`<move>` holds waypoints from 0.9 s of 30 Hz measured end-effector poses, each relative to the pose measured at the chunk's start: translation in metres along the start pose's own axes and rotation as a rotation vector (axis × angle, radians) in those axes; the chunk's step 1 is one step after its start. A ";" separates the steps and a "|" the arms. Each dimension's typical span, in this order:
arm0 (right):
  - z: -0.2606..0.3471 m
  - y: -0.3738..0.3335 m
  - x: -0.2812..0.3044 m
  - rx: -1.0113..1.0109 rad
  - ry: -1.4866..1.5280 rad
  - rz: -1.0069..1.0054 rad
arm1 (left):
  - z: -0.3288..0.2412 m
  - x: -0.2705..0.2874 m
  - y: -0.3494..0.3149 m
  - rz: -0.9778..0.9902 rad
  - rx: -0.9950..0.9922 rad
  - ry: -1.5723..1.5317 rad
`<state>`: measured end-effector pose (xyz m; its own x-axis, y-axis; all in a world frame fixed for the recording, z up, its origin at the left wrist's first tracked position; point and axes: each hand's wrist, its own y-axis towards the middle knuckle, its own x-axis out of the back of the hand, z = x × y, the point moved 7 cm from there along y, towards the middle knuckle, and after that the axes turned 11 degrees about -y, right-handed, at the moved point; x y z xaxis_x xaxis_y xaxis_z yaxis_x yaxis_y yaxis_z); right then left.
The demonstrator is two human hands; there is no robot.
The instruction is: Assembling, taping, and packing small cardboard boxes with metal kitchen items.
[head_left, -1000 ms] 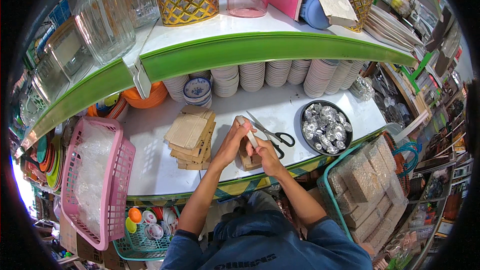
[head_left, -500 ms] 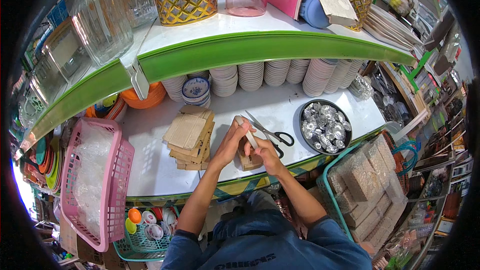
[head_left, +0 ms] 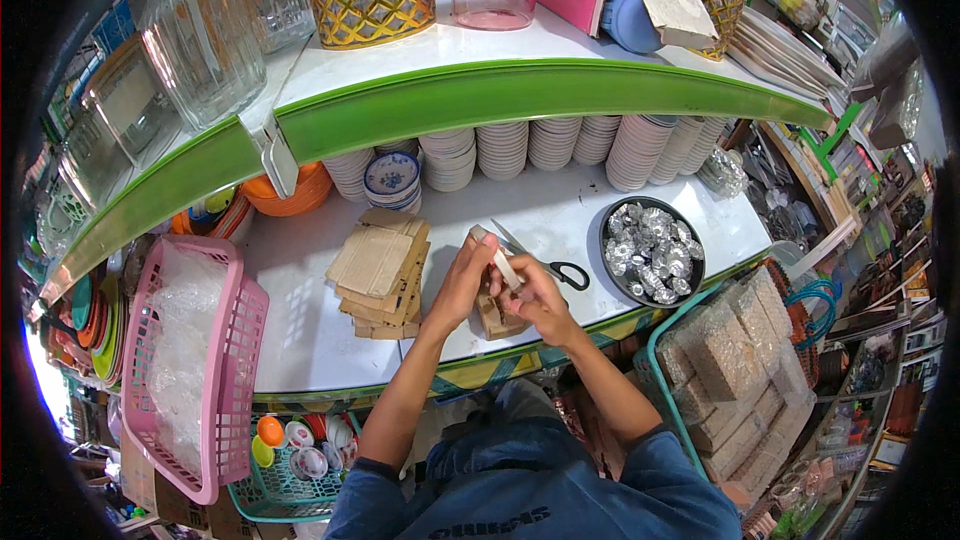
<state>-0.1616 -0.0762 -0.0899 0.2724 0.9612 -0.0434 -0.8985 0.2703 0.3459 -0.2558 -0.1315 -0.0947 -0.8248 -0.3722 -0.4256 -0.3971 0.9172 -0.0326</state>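
Note:
Between my two hands is a narrow whitish band that looks like a tape roll (head_left: 507, 268) seen edge-on. My left hand (head_left: 466, 275) grips its far end, thumb and fingers wrapped about it. At the near end, my right hand (head_left: 541, 302) has its bent fingers closed on it. Below the hands a small brown cardboard piece (head_left: 494, 322) lies on the white table, partly hidden by them. Scissors (head_left: 566, 275) with black handles lie just beyond my right hand, their blades spread and one handle covered. Left of my hands sits a stack of cut cardboard (head_left: 372, 270).
A black round pan (head_left: 608, 275) of small silvery cups stands at the right. A pink basket (head_left: 226, 380) with bubble wrap is at the left, a green crate (head_left: 665, 385) of wrapped blocks at the right. Stacked white bowls (head_left: 502, 152) line the back under a green-edged shelf (head_left: 560, 90).
My right hand has shifted slightly right and turned, now covering one scissor handle. The whitish roll has tilted a little between my hands. My left hand stays nearly in place.

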 end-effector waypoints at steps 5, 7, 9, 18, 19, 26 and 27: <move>0.054 -0.001 0.026 0.328 -0.628 -0.233 | 0.009 0.015 0.009 -0.125 -0.139 0.020; 0.077 0.003 0.028 0.443 -0.801 -0.230 | 0.007 0.014 0.009 -0.131 -0.154 0.022; 0.091 -0.001 0.018 0.621 -1.219 -0.176 | 0.008 0.017 0.010 -0.135 -0.168 0.024; 0.107 -0.005 0.012 0.785 -1.470 -0.112 | 0.005 0.015 0.012 -0.133 -0.171 0.073; 0.109 -0.005 0.010 0.793 -1.477 -0.098 | 0.005 0.015 0.012 -0.129 -0.168 0.085; 0.111 0.001 0.006 0.754 -1.466 -0.032 | 0.003 0.015 0.009 -0.137 -0.136 0.251; 0.110 0.001 0.008 0.718 -1.436 -0.044 | 0.003 0.013 0.008 -0.138 -0.138 0.250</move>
<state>-0.1225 -0.0743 0.0134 0.7464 -0.0027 0.6655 -0.6546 -0.1833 0.7334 -0.2688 -0.1285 -0.1032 -0.8260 -0.5310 -0.1892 -0.5489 0.8340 0.0554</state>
